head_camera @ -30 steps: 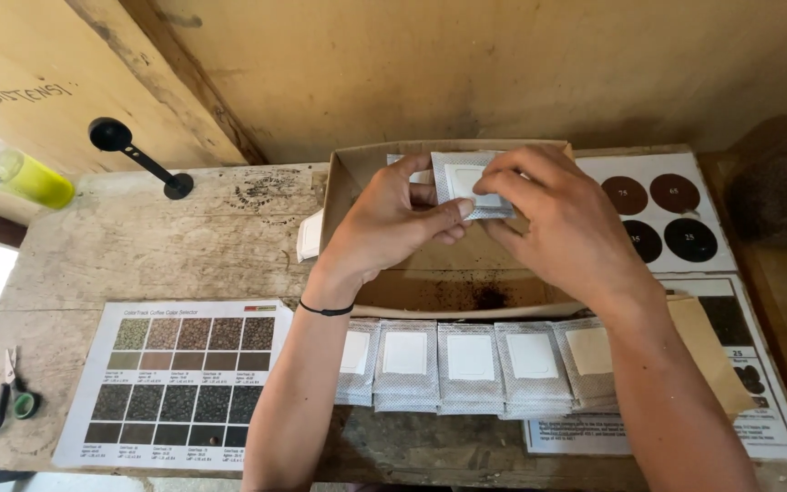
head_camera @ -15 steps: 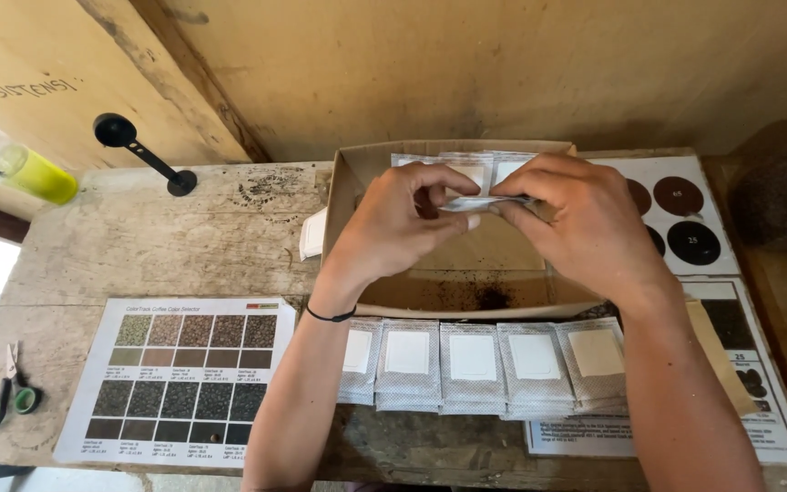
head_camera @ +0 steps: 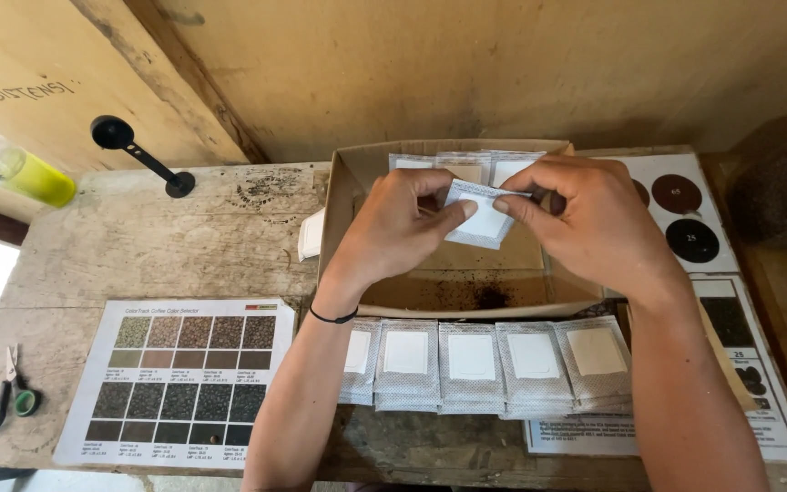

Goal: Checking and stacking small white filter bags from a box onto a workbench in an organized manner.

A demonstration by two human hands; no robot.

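Note:
Both my hands hold one small white filter pouch (head_camera: 479, 217) above an open cardboard box (head_camera: 339, 219). My left hand (head_camera: 400, 228) pinches its left side and my right hand (head_camera: 585, 214) grips its right edge. A few more white pouches (head_camera: 466, 166) stand against the box's far wall, and dark grounds (head_camera: 480, 294) are scattered on its floor. A row of several flat white pouches (head_camera: 471, 363) lies on the wooden table in front of the box.
A colour chart sheet of brown squares (head_camera: 179, 378) lies at the left front. Green-handled scissors (head_camera: 6, 401) sit at the far left. A black scoop (head_camera: 138, 155) and a yellow-green bottle (head_camera: 34, 178) are at the back left. A sheet with dark discs (head_camera: 685, 219) lies on the right.
The pouch has been turned and lowered slightly between my hands; my fingers have shifted to its two edges. The rest has not moved.

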